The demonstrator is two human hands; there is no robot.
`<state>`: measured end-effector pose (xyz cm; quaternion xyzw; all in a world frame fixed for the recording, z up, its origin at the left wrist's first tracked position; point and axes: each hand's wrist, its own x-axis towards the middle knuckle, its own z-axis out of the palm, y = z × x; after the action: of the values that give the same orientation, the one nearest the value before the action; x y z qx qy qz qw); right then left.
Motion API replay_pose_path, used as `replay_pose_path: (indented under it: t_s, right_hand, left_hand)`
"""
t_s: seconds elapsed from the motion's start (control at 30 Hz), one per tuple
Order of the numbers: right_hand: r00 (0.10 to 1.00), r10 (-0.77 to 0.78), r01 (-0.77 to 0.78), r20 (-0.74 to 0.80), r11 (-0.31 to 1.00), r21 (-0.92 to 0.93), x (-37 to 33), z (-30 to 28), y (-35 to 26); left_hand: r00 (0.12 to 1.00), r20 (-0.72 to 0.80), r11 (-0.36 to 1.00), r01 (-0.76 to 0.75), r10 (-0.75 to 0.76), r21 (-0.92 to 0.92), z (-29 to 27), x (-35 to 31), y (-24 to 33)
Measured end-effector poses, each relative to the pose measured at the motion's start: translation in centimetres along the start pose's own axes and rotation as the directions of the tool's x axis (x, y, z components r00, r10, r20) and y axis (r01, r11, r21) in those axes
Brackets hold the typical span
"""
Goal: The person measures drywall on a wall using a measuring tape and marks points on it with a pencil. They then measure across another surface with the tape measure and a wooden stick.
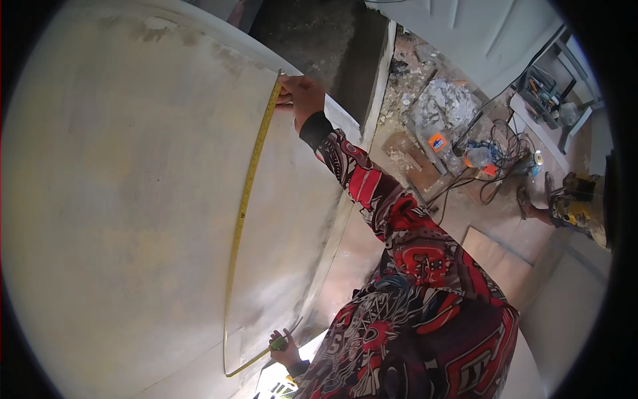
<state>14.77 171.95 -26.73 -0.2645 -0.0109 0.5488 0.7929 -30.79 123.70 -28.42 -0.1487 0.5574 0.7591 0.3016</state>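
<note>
A yellow tape measure blade (pixel 243 206) stretches across a pale, patchy plastered wall surface (pixel 146 219). Up at the surface's far edge, my right hand (pixel 306 96) pinches the blade's end between thumb and fingers, its arm in a red, black and white patterned sleeve. From there the blade runs down, bends sharply near the bottom, and turns toward my left hand (pixel 286 351). That hand is closed around the small green tape measure case (pixel 278 343), partly hidden by the fingers.
At right, the floor holds rubble, crumpled clear plastic sheeting (pixel 446 106), boards and tangled black cables (pixel 508 143). Another person's leg (pixel 578 209) stands at the right edge. Tools (pixel 541 96) lie farther back. A dark recess (pixel 319 40) lies beyond the wall's edge.
</note>
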Motion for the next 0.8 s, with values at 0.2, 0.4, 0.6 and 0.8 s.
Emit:
replay_pose_path:
  t_s: [0.2,0.4,0.6,0.8]
  right_hand:
    - [0.999,-0.002,0.003,-0.033,0.999,0.04,0.2,0.0,0.2]
    - [0.999,0.014,-0.014,-0.05,1.0,0.005,-0.2,0.2,-0.2]
    - [0.999,0.003,-0.005,-0.049,0.999,-0.044,-0.1,0.2,0.1]
    - [0.998,-0.021,0.018,-0.058,0.998,-0.057,-0.3,0.4,0.1]
  left_hand:
    - [0.999,0.031,1.0,0.009,-0.009,0.023,1.2,-0.5,0.0]
    - [1.0,-0.018,0.998,0.01,-0.009,0.065,1.4,-0.4,0.0]
    - [1.0,0.016,0.992,0.01,-0.012,0.128,0.1,0.7,-0.9]
    - [0.996,0.082,0.992,0.025,-0.035,0.123,-1.3,1.9,-1.7]
